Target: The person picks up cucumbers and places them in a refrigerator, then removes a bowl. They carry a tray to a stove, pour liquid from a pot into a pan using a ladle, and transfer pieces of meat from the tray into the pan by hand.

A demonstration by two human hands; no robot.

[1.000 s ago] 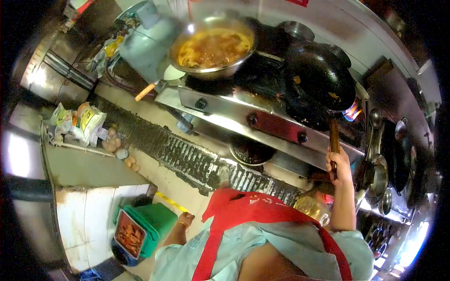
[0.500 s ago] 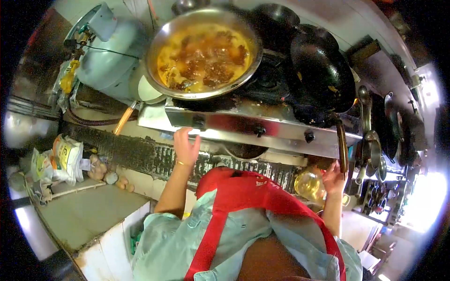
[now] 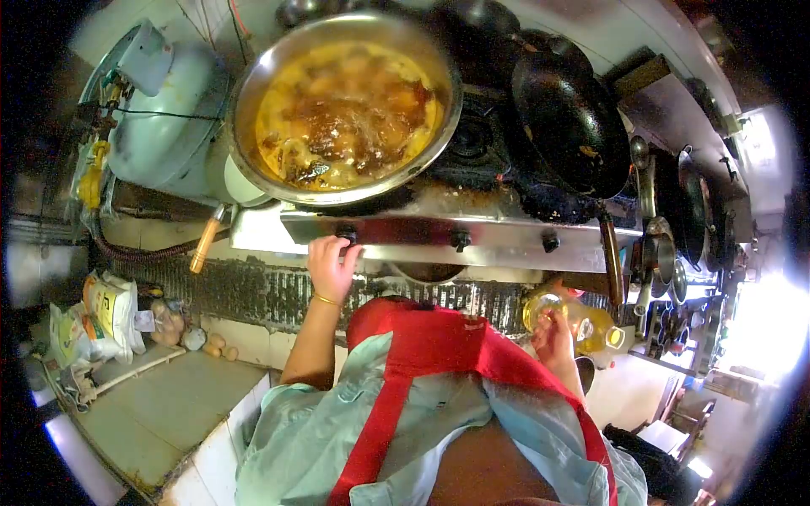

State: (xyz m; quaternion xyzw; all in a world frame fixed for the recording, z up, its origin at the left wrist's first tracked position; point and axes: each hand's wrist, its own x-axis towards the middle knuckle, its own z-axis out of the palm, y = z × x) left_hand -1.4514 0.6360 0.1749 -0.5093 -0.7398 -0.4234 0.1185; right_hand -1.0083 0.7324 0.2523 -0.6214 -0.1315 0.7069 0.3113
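My left hand (image 3: 333, 271), with a gold band at the wrist, is at the front of the stove. Its thumb and fingers are pinched at the left control knob (image 3: 346, 231). Just behind it, a wide steel basin (image 3: 342, 197) on the stove holds brown pieces in bubbling yellow-brown liquid (image 3: 354, 126). My right hand (image 3: 553, 339) is held low on the right, its fingers loosely apart and holding nothing. It overlaps clear containers of yellow oil (image 3: 593, 329) in this view.
A black wok (image 3: 569, 126) tilts on the right burner, its handle (image 3: 611, 261) jutting past the stove front. A gas cylinder (image 3: 173, 122) stands at the left. A wooden handle (image 3: 207, 240) sticks out beside the basin. Bags (image 3: 110, 308) and eggs (image 3: 221, 347) lie on the left counter.
My left hand has reached the left knob and its fingers have closed there. My right hand has moved left from below the wok handle to in front of the oil. The view has shifted slightly.
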